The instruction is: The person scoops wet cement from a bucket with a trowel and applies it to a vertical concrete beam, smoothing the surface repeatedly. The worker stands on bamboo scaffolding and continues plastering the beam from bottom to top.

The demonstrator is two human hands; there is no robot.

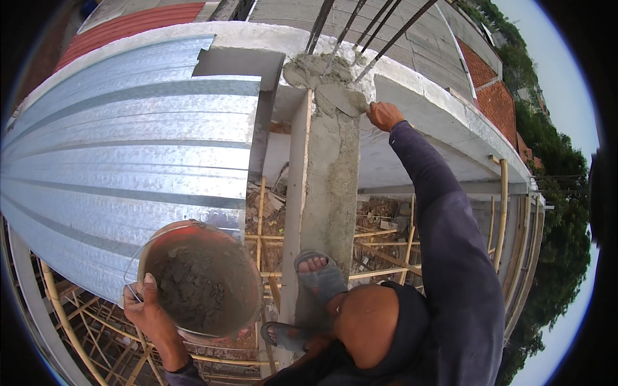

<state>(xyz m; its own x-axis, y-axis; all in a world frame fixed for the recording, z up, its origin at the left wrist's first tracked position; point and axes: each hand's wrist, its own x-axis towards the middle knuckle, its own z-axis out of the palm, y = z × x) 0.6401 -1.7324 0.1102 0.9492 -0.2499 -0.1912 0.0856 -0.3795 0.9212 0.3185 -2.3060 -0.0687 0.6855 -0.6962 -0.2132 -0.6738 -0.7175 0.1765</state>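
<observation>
My right hand (385, 116) is closed around the handle of a trowel (344, 98). The trowel's mortar-coated blade lies against wet grey mortar (309, 69) at the far end of a narrow concrete beam (331, 186). On the left, my left hand (149, 310) grips a reddish bucket (246, 273) at its side, by the rim and wire handle. Damp grey mortar (190, 280) sits inside the bucket, which is tilted so its mouth faces up toward me. Most of the trowel's handle is hidden in my fist.
Several steel reinforcing bars (367, 32) rise from the beam's far end. Corrugated metal sheets (148, 148) lie left of the beam. My sandalled foot (317, 270) stands on the beam. Bamboo scaffolding (405, 241) and rubble show far below on both sides.
</observation>
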